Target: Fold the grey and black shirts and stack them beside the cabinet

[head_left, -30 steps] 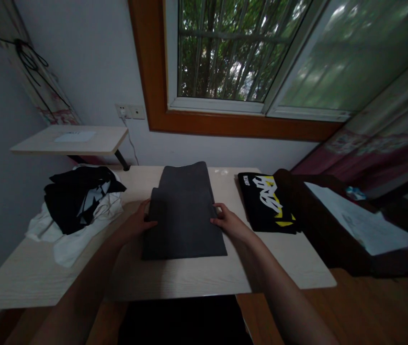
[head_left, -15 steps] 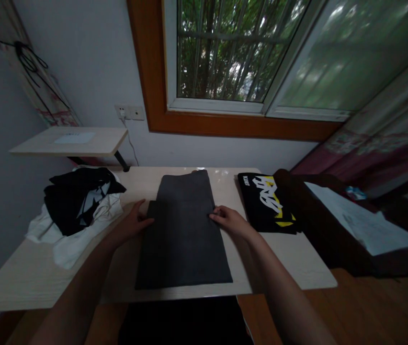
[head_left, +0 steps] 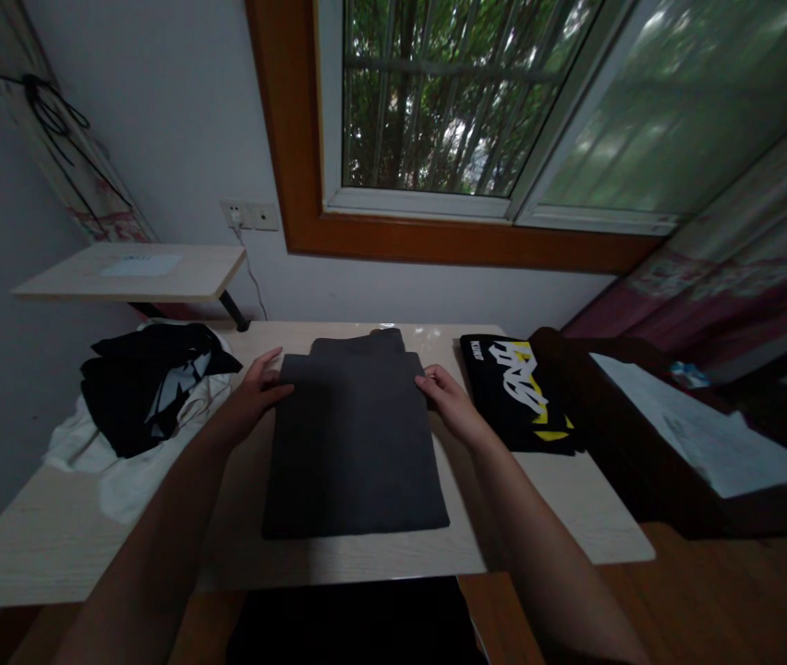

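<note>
A folded dark grey garment (head_left: 356,453) lies flat on the table in front of me, its exact kind not plain. Its upper layer is turned up toward the far end, where a narrower strip of the same cloth shows beyond it. At the far left corner of that layer, my left hand (head_left: 259,392) pinches the edge, thumb on top and index finger stretched out. The far right corner is gripped between thumb and fingers of my right hand (head_left: 447,397). The fingers under the cloth are hidden.
To the right lies a folded black T-shirt (head_left: 514,392) with white and yellow print. Crumpled black and white clothes (head_left: 151,388) lie at the left, below a raised shelf (head_left: 192,268). The table's (head_left: 566,517) near edge is close to me; a window is behind.
Both hands have moved away from me, carrying the upper layer's edge toward the far end. The garment's near edge has shifted slightly away from the table's front edge.
</note>
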{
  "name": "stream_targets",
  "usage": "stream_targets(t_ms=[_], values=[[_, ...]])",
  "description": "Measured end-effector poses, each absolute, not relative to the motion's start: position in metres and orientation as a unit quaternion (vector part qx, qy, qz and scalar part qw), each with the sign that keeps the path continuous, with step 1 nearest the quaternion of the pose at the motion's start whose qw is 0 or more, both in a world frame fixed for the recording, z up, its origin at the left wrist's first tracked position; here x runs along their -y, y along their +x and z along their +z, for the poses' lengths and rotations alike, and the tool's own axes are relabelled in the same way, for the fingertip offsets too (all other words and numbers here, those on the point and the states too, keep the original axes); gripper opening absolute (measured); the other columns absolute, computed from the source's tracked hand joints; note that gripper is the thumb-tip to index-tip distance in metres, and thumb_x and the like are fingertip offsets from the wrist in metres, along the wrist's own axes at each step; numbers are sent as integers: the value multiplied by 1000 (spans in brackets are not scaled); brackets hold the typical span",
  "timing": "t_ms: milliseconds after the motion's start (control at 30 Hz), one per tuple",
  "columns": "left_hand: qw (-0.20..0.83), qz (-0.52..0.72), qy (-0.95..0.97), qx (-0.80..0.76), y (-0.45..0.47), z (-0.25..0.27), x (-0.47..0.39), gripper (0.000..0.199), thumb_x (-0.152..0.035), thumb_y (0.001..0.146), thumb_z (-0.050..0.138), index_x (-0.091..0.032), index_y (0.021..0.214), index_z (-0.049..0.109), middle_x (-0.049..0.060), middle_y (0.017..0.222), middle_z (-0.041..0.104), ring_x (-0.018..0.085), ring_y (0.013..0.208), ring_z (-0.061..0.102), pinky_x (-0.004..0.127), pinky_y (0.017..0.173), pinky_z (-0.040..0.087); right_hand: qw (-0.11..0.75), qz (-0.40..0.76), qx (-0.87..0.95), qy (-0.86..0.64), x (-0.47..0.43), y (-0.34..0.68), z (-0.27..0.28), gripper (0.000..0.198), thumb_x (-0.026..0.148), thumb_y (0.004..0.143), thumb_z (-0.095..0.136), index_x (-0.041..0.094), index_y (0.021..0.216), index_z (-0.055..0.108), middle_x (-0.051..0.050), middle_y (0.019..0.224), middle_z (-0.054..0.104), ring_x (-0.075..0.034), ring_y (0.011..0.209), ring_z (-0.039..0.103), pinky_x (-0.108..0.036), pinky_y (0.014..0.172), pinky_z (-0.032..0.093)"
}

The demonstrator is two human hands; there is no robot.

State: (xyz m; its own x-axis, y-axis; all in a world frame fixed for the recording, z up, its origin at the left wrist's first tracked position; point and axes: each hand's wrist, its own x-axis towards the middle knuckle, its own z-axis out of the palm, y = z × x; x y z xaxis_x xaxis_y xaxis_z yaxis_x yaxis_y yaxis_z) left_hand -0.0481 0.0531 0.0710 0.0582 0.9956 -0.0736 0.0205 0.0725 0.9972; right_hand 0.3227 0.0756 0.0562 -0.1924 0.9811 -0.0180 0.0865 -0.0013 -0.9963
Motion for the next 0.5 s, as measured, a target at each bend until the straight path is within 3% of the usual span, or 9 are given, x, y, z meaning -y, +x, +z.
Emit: stream_targets(t_ms=[133, 267, 400, 500], values=[[491, 468, 485, -552, -42, 50, -79, 96, -42, 77, 75, -23, 157, 26, 9, 110, 67, 22, 95, 68, 39, 87, 54, 427, 484, 570, -509, -93, 319, 40, 46, 66, 87, 55, 27, 110, 53, 0, 88, 62, -19, 79, 60, -29, 73, 50], [419, 393, 536, -619, -36, 20, -88, 94, -43, 76, 75, -22, 155, 29, 12, 116, 64, 24, 96, 66, 41, 87, 54, 364, 397, 618, -573, -101, 322, 14, 49, 54, 89, 57, 25, 128, 48, -2, 90, 67, -20, 81, 63, -32, 74, 50], [345, 369, 581, -638, -31, 13, -77, 100, -43, 75, 76, -18, 157, 25, 17, 123, 62, 26, 97, 67, 45, 90, 53, 352, 322, 657, -584, -95, 327, 3, 54, 41, 88, 61, 23, 137, 46, -4, 98, 66, -21, 87, 66, -33, 81, 51], [335, 325, 603, -647, -30, 22, -62, 104, -46, 74, 78, -18, 158, 25, 16, 117, 67, 30, 98, 69, 47, 92, 53, 337, 279, 669, -601, -86, 329, 5, 59, 39, 86, 64, 22, 140, 47, -7, 105, 66, -22, 92, 65, -35, 85, 51]])
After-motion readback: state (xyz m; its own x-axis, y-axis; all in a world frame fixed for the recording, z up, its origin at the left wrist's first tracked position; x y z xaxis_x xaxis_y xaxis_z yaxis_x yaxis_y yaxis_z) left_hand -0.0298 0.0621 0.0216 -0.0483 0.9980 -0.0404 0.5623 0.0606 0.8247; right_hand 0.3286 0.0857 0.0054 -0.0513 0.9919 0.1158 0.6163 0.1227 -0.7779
